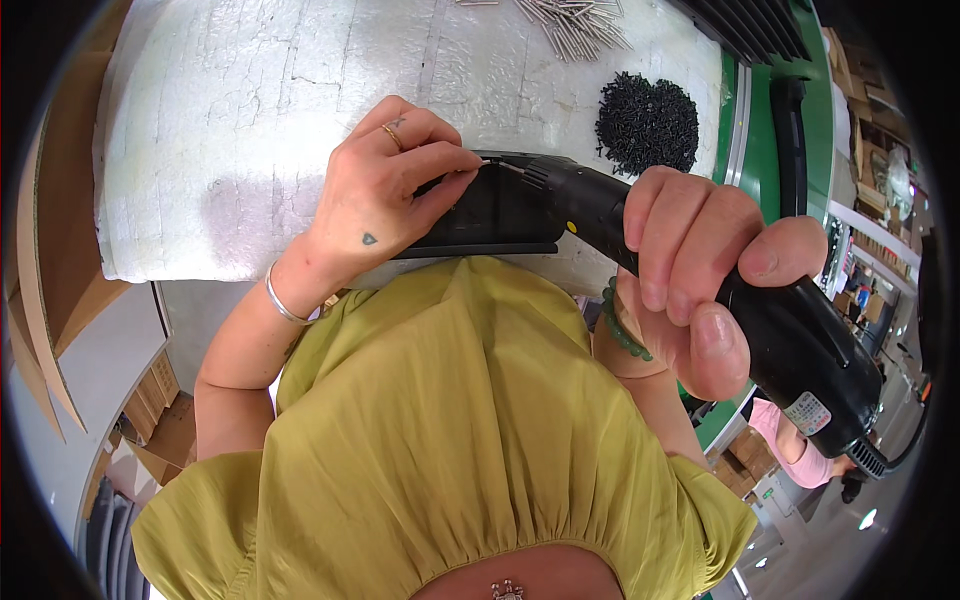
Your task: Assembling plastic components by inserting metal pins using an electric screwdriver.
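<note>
While the driver (pixel 795 340) is gripped in the right hand (pixel 695 265), long axis slanting up-left from it, the black panel (pixel 485 222) sits under the left hand (pixel 380 190), and the bit (pixel 510 167) points at those pinched fingertips (pixel 461 159); can't tell what they've got.

Left of my left hand (pixel 385 190), the white surface (pixel 230 110) gives me an open way. The black power screwdriver (pixel 800 335) in my right hand (pixel 700 250) slants across the right side, with the heap of black screws (pixel 648 125) beyond it; metal rods (pixel 575 28) lie farther off, and my green top (pixel 440 400) closes the near side.
</note>
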The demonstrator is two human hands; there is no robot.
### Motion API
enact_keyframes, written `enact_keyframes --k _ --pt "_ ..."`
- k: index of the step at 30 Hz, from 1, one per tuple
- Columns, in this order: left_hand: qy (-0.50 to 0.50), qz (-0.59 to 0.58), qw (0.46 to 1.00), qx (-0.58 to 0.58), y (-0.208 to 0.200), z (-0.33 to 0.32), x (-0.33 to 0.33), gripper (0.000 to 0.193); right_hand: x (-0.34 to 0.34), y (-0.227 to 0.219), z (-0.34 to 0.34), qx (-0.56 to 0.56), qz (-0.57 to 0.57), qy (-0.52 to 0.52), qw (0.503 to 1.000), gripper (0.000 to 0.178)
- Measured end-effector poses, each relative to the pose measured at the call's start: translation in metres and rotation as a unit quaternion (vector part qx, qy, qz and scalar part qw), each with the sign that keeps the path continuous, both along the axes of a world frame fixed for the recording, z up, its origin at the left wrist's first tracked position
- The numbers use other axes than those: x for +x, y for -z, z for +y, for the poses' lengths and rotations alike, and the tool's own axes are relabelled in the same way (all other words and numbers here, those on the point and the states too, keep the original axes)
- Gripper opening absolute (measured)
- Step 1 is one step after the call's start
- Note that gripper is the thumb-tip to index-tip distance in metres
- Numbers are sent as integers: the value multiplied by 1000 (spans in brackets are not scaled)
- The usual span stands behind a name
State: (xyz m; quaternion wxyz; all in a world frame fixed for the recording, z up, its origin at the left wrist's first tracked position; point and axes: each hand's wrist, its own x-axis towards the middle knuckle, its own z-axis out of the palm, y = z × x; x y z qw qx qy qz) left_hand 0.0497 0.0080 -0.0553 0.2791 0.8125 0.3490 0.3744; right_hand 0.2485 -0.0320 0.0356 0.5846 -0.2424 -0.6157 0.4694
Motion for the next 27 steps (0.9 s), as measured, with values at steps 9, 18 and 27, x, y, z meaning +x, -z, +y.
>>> enact_keyframes --k 9,18,27 --pt "2 -12 1000 2 1 0 0 17 -7 0 -1 -9 -30 13 999 31" --pt "23 -27 999 -14 5 0 -1 16 -12 -16 10 14 -154 -91 984 30" --pt "45 -27 998 -37 6 1 -1 17 -17 -15 17 -5 -154 -95 984 29"
